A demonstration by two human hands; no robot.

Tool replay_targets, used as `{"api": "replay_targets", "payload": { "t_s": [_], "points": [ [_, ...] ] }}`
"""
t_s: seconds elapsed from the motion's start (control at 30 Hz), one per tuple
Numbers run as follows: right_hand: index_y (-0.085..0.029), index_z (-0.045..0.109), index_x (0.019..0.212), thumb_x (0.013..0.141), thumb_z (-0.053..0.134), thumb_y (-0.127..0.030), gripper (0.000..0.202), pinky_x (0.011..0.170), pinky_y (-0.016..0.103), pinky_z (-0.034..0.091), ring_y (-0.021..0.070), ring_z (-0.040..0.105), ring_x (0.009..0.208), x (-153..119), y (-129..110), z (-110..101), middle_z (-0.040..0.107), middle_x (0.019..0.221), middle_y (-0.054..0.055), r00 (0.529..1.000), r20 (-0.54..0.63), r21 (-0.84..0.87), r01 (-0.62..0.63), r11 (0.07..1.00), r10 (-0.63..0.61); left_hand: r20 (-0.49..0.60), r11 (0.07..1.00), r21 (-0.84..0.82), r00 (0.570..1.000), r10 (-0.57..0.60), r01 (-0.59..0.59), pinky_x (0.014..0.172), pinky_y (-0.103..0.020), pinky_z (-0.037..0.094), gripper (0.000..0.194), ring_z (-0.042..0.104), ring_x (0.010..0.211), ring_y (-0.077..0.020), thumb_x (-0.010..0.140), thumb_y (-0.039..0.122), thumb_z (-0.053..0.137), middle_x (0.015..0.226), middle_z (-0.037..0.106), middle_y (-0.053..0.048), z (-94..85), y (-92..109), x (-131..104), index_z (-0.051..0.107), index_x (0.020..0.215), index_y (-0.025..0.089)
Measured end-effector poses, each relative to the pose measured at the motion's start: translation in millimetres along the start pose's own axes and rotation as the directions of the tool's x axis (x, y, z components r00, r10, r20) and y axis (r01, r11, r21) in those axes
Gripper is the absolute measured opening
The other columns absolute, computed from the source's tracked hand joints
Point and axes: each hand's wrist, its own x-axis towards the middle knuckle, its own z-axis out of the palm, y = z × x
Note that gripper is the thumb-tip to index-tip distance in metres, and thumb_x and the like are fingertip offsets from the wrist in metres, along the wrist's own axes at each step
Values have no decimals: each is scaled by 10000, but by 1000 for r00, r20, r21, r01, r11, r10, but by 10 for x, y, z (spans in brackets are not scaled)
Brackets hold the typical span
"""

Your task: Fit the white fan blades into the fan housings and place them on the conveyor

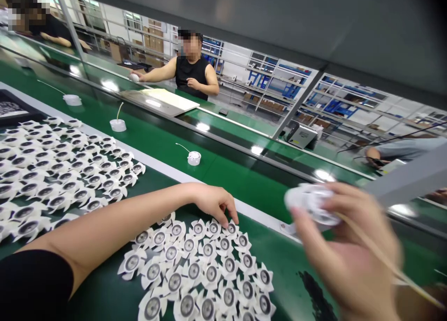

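Note:
My left hand (213,202) reaches across the green bench, fingers curled down, its fingertips touching the far edge of a spread of small white finned parts with round metal centres (206,265). My right hand (349,256), blurred at the lower right, holds a white round part (310,202) with a thin wire (387,260) trailing from it, just above the bench's pale front strip.
A larger spread of the same finned parts (59,172) lies at the left. White round parts with wires (193,158) (118,125) (72,99) sit on the green conveyor belt (230,172). A person in a black sleeveless top (192,74) works across the line.

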Motion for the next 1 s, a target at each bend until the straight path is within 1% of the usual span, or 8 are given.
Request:
{"api": "replay_targets", "payload": {
  "t_s": [0.1,0.27,0.33,0.43,0.6,0.67,0.87,1.0],
  "points": [
    [-231,537,811,817,676,-308,160,806,361,477,226,613,936,17,-2,361,653,1019,61,974,227,102,-45,994,20,-25,1000,14,1000,10,-10,741,-264,459,351,616,860,-188,820,356,749,1111,667,-37,24,-42,25,728,1162,275],
    [-229,610,874,851,632,-343,118,770,309,509,200,636,912,-24,213,562,684,1032,47,798,584,196,-317,928,149,-64,999,48,998,3,0,693,-259,442,275,607,796,-175,804,340,765,980,684,-30,40,-70,56,762,1062,247],
    [-226,628,909,853,621,-347,133,778,310,514,205,641,919,-43,239,574,691,1037,56,773,613,199,-351,915,164,-91,999,48,996,-17,22,680,-255,437,261,602,786,-171,795,347,770,957,679,-22,21,-101,51,763,1041,258],
    [-220,626,882,833,636,-316,108,838,333,518,219,641,977,-76,232,621,681,1098,74,781,612,229,-323,918,123,-104,998,-2,993,-58,58,687,-251,441,280,592,791,-166,770,354,781,948,663,-20,-31,-186,30,750,1025,242],
    [-225,656,847,779,665,-199,73,891,346,519,225,636,1068,-138,166,717,668,1152,74,728,685,264,-263,928,11,-42,900,-428,993,-108,80,761,-274,484,578,589,837,-152,690,328,823,1050,604,-17,-104,-365,-11,601,1214,224],
    [-227,681,841,775,685,-181,80,945,380,501,247,613,1142,-168,141,748,671,1163,85,716,698,241,-230,943,-4,-29,846,-529,995,-96,66,831,-296,485,587,597,909,-165,696,362,830,1038,599,-17,-105,-409,-15,587,1210,218],
    [-231,743,853,755,723,-126,146,1004,432,491,287,618,1181,-262,129,875,668,1242,111,668,744,175,-203,963,6,-49,885,-449,986,-161,123,790,-301,486,575,603,860,-174,712,469,817,1009,620,-29,-65,-400,19,611,1177,201],
    [-231,751,827,713,747,-88,183,965,435,521,317,624,1173,-254,111,929,738,1078,90,670,740,153,-239,959,49,-44,926,-347,983,-177,151,740,-262,465,586,569,756,-127,713,462,799,1015,615,-16,-68,-381,40,621,1197,184]
  ]
}}
